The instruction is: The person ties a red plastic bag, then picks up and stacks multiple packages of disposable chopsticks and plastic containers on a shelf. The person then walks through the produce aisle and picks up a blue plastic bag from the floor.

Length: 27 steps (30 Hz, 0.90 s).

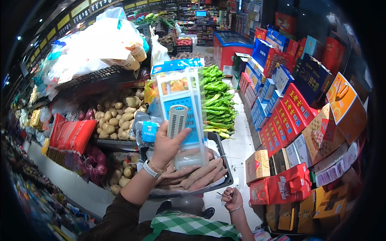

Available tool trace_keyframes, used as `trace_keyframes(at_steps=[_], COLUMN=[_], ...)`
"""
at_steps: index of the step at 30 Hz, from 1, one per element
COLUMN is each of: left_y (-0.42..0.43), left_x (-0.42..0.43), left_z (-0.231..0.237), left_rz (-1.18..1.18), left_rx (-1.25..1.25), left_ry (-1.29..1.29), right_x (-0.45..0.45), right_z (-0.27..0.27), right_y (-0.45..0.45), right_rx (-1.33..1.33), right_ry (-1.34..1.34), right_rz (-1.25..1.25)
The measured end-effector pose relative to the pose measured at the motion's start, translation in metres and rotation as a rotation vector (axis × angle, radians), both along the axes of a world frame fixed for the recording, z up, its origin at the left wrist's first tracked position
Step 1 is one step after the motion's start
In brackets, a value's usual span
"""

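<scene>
My left hand (169, 147) is shut on a vegetable grater set in clear plastic packaging with a blue header card. A blue grating panel (187, 105) sits in its translucent frame, and a small grey grater plate (177, 119) lies over it, by my thumb. Under the pack, sweet potatoes (202, 177) fill a black crate (230, 179). Long green peppers (218, 102) are heaped just beyond. Down at the right, my right hand (231, 199) is curled around a small dark object, too small to make out.
Potatoes (117, 117) lie in a bin at left, near a red plastic packet (72, 135) and plastic bags (96, 39) stacked above. Stacked drink cartons (283, 117) and gift boxes line the right side of the tiled aisle (238, 150). A red chest freezer (229, 51) stands further back.
</scene>
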<state>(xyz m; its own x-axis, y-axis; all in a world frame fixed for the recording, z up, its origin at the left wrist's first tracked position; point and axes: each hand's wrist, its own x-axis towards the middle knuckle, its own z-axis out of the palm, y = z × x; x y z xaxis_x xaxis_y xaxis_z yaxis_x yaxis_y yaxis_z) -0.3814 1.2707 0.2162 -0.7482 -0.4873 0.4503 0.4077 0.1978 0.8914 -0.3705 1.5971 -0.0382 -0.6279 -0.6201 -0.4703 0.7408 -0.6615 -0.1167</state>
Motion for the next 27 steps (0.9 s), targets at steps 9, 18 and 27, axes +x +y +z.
trace_keyframes(at_steps=[9,18,27], left_y=[0.054,0.041,-0.003], left_x=[-0.008,-0.013,0.005], left_z=[0.006,0.018,0.060], left_rz=[0.171,0.686,1.111], left_rx=[0.067,-0.310,-0.462], left_ry=[0.014,0.228,0.362], right_x=[-0.006,0.007,0.009], right_z=[-0.009,0.013,0.011], right_y=[0.044,0.036,0.021], right_rx=[-0.144,-0.046,0.130], right_ry=[0.050,-0.036,-0.036], right_rz=[0.052,0.013,0.050])
